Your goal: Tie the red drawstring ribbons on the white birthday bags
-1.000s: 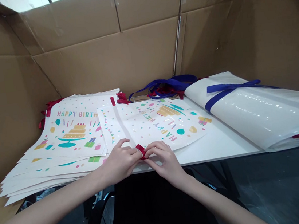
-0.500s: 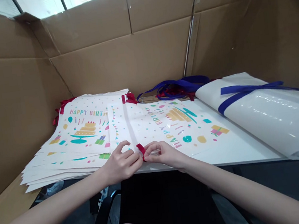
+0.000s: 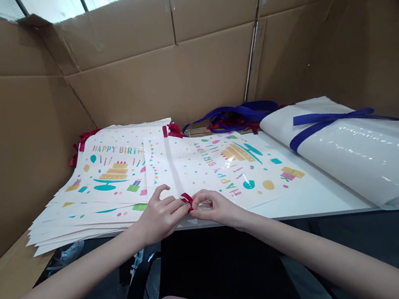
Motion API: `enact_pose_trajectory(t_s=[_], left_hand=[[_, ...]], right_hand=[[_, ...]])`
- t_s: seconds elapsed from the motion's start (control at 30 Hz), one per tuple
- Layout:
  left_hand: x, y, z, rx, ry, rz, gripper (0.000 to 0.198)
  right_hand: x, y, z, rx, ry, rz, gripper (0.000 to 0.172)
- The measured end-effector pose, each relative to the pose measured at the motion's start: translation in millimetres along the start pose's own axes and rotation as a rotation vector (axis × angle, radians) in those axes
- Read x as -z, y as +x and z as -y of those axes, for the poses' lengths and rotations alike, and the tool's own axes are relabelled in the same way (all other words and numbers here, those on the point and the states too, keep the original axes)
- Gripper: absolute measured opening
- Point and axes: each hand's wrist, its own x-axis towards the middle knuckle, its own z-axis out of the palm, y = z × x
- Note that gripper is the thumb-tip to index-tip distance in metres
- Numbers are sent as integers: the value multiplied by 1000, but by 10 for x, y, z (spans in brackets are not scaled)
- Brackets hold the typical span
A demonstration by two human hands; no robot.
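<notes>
Both my hands meet at the near edge of a white printed birthday bag [image 3: 186, 163], which lies flat with its lettering running sideways. A dark red ribbon [image 3: 186, 199] shows between them, partly covered by fingertips. My left hand [image 3: 162, 215] pinches it from the left, index finger raised and curled. From the right, my right hand [image 3: 216, 207] pinches the ribbon between thumb and forefinger. To the left lies a fanned stack of similar printed bags [image 3: 110, 156], with red ribbons [image 3: 88, 138] at its far corner.
On the right lies a rolled white bundle [image 3: 347, 154] tied with a blue ribbon [image 3: 314, 127]. Loose blue ribbons [image 3: 242, 110] lie at the back. Cardboard walls [image 3: 161, 81] enclose the white table [image 3: 323, 199]. A dark chair [image 3: 222, 269] is below the front edge.
The red ribbon between my fingers has changed from a raised strip to a curved loop lying lower. My hands have shifted only slightly.
</notes>
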Motion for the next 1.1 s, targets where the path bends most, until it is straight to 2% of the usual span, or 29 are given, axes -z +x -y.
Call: enact_pose_trajectory(t_s=[0.07,0.23,0.43,0.57,0.77,0.9,1.1], left_hand=[[36,20,-23,59,-41,41,14],[98,73,-28,176,-102,53,21],[68,78,63,252,-317,12,16],[22,39,75,219,-327,-77,13],[-74,-77,51,79,-214,-253,17],[-110,-132,40,22,-189,-288,18],[-150,-173,25,66,-252,-328,17]], right_hand=[[-9,15,-13,14,-12,-25,18],[-6,44,-45,37,-33,-82,16],[45,29,-15,245,-195,-147,8],[52,16,68,323,-363,-201,6],[27,-56,120,418,-576,-241,5],[-25,-107,66,532,-649,-298,5],[-92,-100,36,671,-737,-397,7]])
